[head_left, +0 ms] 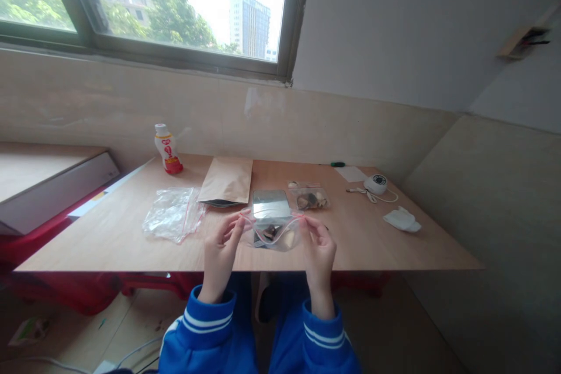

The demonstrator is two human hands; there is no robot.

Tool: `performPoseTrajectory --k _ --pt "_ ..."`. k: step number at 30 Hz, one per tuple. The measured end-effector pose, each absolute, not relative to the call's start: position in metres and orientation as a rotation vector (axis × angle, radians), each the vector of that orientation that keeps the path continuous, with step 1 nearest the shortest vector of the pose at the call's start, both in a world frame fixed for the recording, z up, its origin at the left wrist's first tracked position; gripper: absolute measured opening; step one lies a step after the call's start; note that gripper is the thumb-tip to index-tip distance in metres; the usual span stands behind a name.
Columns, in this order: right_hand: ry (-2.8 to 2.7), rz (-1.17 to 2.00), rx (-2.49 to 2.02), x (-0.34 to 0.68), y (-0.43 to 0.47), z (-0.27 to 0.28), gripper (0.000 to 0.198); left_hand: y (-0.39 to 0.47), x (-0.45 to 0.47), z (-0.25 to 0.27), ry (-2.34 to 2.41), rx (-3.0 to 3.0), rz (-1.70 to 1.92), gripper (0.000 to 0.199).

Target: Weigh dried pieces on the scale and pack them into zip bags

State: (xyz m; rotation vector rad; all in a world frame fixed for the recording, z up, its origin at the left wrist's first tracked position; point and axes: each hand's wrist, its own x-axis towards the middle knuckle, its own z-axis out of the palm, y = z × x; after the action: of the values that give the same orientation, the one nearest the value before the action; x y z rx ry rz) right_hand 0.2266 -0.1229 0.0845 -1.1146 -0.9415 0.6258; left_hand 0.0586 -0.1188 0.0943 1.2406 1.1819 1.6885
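Note:
A clear zip-lock bag (284, 241) with a pinkish-red seal strip hangs between my hands near the table's front edge. Dark and pale pieces lie inside it, too small to name. My left hand (222, 251) pinches the bag's top left corner. Its top right corner is pinched in my right hand (319, 245). Between the corners the bag's mouth sags in a curve. Just behind it sits a flat silver-topped device (270, 205), perhaps a small scale, partly covered by the bag. Another filled zip-lock bag (310, 197) lies to the right of that device.
Flat clear bags (170, 213) lie on the left of the wooden table (372, 251), near a brown paper pouch (228, 180) and a white-and-red bottle (168, 151). On the right are a white dome camera (376, 183) with its cable, a crumpled white tissue (402, 220) and a green-handled tool (338, 164).

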Motion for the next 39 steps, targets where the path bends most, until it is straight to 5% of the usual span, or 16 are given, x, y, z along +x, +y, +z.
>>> performPoseTrajectory --k 39 --pt "-0.820 0.861 -1.036 0.227 -0.097 0.049 0.035 -0.099 0.077 0.056 0.894 0.814 1.715 0.026"
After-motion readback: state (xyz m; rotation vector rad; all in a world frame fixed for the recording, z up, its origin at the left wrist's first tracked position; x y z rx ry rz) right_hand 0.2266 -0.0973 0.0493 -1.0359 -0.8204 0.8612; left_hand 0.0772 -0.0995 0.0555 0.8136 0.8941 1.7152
